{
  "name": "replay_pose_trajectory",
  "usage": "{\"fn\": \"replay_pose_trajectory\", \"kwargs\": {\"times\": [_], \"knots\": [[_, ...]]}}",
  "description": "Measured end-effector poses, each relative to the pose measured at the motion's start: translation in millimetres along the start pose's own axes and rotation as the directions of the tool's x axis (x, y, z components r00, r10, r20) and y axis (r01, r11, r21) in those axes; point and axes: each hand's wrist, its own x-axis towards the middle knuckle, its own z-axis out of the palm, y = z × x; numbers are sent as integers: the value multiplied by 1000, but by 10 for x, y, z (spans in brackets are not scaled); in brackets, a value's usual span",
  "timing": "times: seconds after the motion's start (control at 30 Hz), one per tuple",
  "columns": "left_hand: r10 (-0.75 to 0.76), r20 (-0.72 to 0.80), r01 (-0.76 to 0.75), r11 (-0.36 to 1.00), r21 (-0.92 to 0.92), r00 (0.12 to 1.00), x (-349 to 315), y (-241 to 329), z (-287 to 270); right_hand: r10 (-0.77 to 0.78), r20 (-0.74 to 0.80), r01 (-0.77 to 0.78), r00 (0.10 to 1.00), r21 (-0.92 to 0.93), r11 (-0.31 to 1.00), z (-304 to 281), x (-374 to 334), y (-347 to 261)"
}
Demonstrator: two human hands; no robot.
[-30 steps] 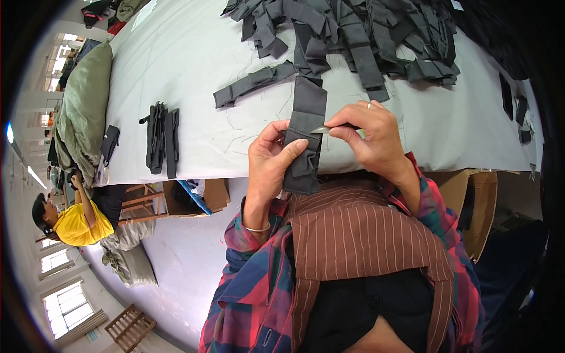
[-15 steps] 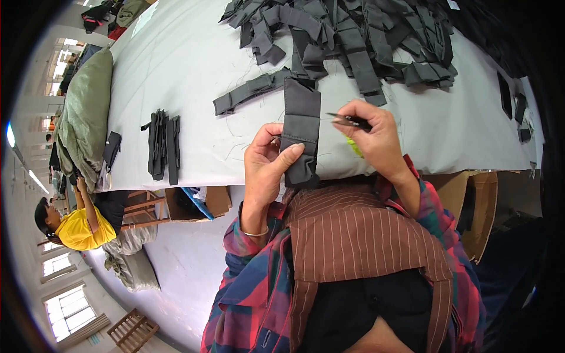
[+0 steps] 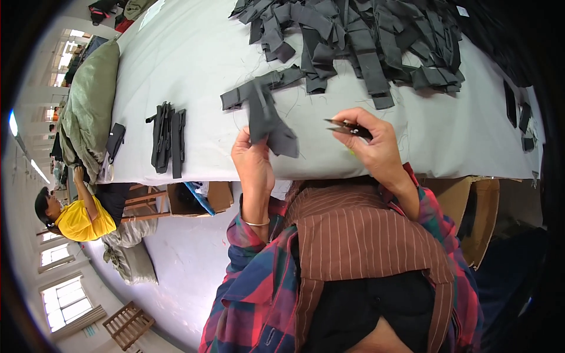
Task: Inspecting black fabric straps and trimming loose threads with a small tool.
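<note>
My left hand (image 3: 253, 160) grips a dark grey fabric strip (image 3: 268, 120), which is folded over and smeared by motion above the table. To its right my right hand (image 3: 376, 141) holds small black thread snips (image 3: 351, 128), their blades apart and pointing left toward the strip without touching it. Behind the held strip lies another grey fabric strip (image 3: 235, 99). A large heap of the same dark strips (image 3: 376, 44) spreads over the far side. Loose threads lie scattered on the pale cloth between.
A stack of dark strips (image 3: 160, 138) lies left on the white-covered table (image 3: 200, 59). A green sack (image 3: 91, 97) bulges at the table's left edge, near a person in yellow (image 3: 88, 220). Cardboard boxes (image 3: 220, 197) stand below the front edge.
My left hand has moved slightly left and turned the strip, which hung flat and long before and is now folded over. The snips' blades have opened; my right hand has barely moved.
</note>
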Motion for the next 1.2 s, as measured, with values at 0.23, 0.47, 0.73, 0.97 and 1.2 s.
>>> {"fn": "replay_pose_trajectory", "kwargs": {"times": [0.23, 0.47, 0.73, 0.97, 1.2], "knots": [[-198, -19, 197, 979, -51, 980, -58, -224, -173, 2, 158, 17, 987, -117, 993, 108, -12, 19], [-309, 108, 319, 943, -99, 945, -109, -155, -21, 14, 185, 38, 983, -275, 961, 232, -36, 77], [-427, 219, 470, 856, -213, 877, -85, -174, 101, 13, 189, 27, 982, -211, 977, 173, -33, 183], [-118, 110, 103, 986, 132, 987, -130, -277, 281, -269, 367, 395, 890, -330, 858, 110, -117, 74], [-277, 249, 283, 959, 15, 928, -174, -252, 252, -40, 61, 49, 997, -137, 989, 197, -3, 300]]}}
